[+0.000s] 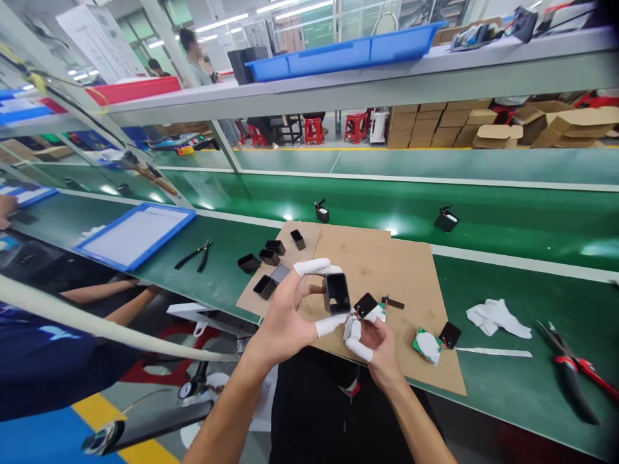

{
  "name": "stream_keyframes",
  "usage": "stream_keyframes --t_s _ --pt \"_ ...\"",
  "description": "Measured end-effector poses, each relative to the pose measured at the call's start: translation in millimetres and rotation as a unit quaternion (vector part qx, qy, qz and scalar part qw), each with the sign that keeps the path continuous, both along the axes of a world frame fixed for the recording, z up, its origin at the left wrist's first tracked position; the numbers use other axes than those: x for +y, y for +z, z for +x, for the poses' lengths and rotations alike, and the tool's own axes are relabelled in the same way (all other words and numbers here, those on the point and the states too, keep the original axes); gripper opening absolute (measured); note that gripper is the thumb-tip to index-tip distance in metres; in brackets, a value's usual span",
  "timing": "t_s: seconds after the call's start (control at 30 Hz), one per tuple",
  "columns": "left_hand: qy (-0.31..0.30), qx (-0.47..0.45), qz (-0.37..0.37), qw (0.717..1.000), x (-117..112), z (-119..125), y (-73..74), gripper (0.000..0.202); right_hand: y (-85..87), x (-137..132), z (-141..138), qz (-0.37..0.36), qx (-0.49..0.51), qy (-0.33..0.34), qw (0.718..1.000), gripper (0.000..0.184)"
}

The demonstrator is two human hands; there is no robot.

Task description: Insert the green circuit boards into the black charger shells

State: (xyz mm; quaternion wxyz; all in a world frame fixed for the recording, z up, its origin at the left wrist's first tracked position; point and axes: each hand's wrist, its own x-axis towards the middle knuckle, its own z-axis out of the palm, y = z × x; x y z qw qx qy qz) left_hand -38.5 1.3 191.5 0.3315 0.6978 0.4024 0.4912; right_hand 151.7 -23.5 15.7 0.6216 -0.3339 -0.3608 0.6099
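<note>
My left hand (pixel 290 312), with white finger cots on some fingers, grips a small black box-shaped housing (pixel 337 294) whose open end faces me. Just right of it, my right hand (pixel 374 345), also in finger cots, pinches a small electronic assembly (pixel 355 327) with a white block, a green board and a black cover plate (pixel 366 305) joined by wires. The two pieces are close together above the cardboard sheet (pixel 411 270). On that sheet at the right lies a second circuit board (pixel 427 345) with a white pad, wired to a black plate (pixel 450 335).
Several empty black housings (pixel 269 257) stand at left on the cardboard. Cutting pliers (pixel 194 256) and a blue-framed tray (pixel 138 235) lie further left. At right are a white cloth (pixel 498 317), a metal strip (pixel 496 352) and red-handled pliers (pixel 573 367). Two black units (pixel 446 220) sit on the green belt.
</note>
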Motion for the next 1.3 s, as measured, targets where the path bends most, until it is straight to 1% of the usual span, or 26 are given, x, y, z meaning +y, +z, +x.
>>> stream_keyframes --t_s 0.1,0.2,0.27,0.3,0.37,0.43,0.47,0.53,0.6,0.67,0.73,0.83,0.9,1.0,1.1,1.2,1.3 --pt "0.014 -0.032 -0.001 0.999 -30.9 6.0 9.7 0.075 16.3 -17.8 8.7 -0.01 0.004 -0.014 1.0 0.069" --pt "0.021 -0.039 -0.01 0.999 -49.6 3.4 17.0 0.068 42.8 -36.7 19.6 -0.013 0.009 -0.01 1.0 0.069" --pt "0.011 -0.037 -0.023 0.999 -58.4 0.0 16.4 0.066 62.8 -45.9 25.3 -0.019 0.018 -0.001 1.0 0.069" --pt "0.004 -0.039 -0.028 0.999 -62.0 -1.4 13.2 0.066 72.3 -49.1 26.9 -0.021 0.025 0.005 0.999 0.069" --pt "-0.003 -0.066 -0.04 0.997 -67.8 -2.2 0.0 0.066 88.7 -52.4 27.0 -0.014 0.042 0.016 0.999 0.068" --pt "0.001 -0.137 -0.072 0.988 -72.9 0.5 -21.0 0.067 99.7 -52.6 23.4 0.0 0.051 0.027 0.998 0.066" --pt "0.007 -0.185 -0.096 0.978 -75.5 3.3 -33.1 0.066 102.9 -52.0 20.6 0.006 0.05 0.034 0.998 0.064" --pt "0.025 -0.27 -0.145 0.952 -81.7 10.4 -57.2 0.066 105.5 -50.4 14.5 0.012 0.038 0.049 0.998 0.061" --pt "0.058 -0.317 -0.177 0.93 -88.9 17.7 -77.1 0.064 104.7 -49.5 9.2 0.017 0.016 0.054 0.998 0.06" --pt "0.081 -0.33 -0.2 0.919 -96.1 23.3 -90.6 0.057 103.0 -49.7 6.1 0.028 -0.009 0.048 0.998 0.061" --pt "0.077 -0.325 -0.213 0.918 -102.3 25.7 -97.3 0.051 102.3 -50.9 5.7 0.034 -0.031 0.044 0.998 0.061" --pt "0.068 -0.297 -0.207 0.93 -109.4 23.2 -96.1 0.046 104.5 -53.2 8.2 0.026 -0.042 0.058 0.997 0.058" --pt "0.061 -0.27 -0.201 0.94 -113.5 18.7 -89.4 0.041 106.8 -54.7 10.4 0.013 -0.044 0.065 0.997 0.057" --pt "0.02 -0.221 -0.192 0.956 -119.7 12.2 -76.5 0.038 108.8 -57.5 14.1 0.006 -0.057 0.056 0.997 0.06" --pt "0.025 -0.171 -0.152 0.973 -124.8 9.6 -69.0 0.044 111.3 -62.8 18.6 0.022 -0.08 0.053 0.995 0.063" --pt "0.042 -0.17 -0.103 0.979 -128.2 10.7 -70.1 0.051 119.9 -70.2 22.3 0.052 -0.096 0.06 0.992 0.064" --pt "0.034 -0.189 -0.074 0.979 -130.7 11.5 -74.7 0.056 134.1 -76.7 22.9 0.082 -0.129 0.059 0.986 0.063"
